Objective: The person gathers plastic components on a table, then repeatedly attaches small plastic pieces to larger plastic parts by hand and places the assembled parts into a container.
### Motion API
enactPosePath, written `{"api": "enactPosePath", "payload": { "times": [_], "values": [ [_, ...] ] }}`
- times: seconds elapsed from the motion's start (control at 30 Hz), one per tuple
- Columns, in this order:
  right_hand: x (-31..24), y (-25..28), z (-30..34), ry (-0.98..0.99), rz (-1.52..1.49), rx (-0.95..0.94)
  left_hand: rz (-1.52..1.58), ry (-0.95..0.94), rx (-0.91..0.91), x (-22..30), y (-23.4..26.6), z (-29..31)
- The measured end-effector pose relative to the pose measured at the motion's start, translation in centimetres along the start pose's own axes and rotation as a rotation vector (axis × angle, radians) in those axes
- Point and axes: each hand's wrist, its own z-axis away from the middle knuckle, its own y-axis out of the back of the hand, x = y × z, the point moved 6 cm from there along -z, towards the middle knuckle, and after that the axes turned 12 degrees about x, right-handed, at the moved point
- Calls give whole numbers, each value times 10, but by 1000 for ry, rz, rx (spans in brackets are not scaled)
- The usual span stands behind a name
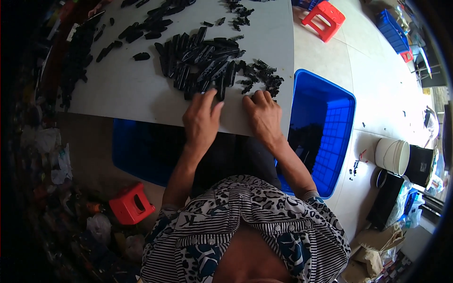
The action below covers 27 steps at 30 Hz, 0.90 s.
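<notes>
A heap of long black plastic-looking pieces [188, 59] lies on the pale tabletop [127, 89] in front of me. My left hand [203, 118] reaches to its near edge, thumb and forefinger apart. Its fingertips are beside a long black piece [221, 89], and whether they touch it I cannot tell. To the right, my right hand [264, 115] rests at the table's near right corner with its fingers curled down. Just beyond its knuckles is a pile of small jagged black pieces [271, 80]. Anything under those fingers is hidden.
A blue crate [347, 122] stands against the table's right side; another blue bin [127, 151] sits under the near edge. Red stools [325, 21] are on the floor, one at lower left [131, 203]. More black pieces [78, 61] line the table's left edge. A white bucket [392, 155] lies right.
</notes>
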Motion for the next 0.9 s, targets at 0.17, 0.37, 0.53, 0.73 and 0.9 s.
{"api": "enactPosePath", "payload": {
  "times": [0.17, 0.37, 0.53, 0.73, 0.9],
  "values": [
    [-4, 2, -1, -11, -127, 25, -163, -83, 30, -2, -25, -14],
    [8, 24, 0, -126, -417, 246, 359, 434, -35, -34, -10, -4],
    [19, 9, 12, -600, -1071, 252, 1407, 959, -270, -33, -13, 9],
    [11, -8, 20, -889, -1484, 133, 1502, 1015, -414, -27, -20, 18],
    [1, -7, 21, -876, -1534, 125, 1505, 1017, -423, -20, -18, 19]
  ]
}}
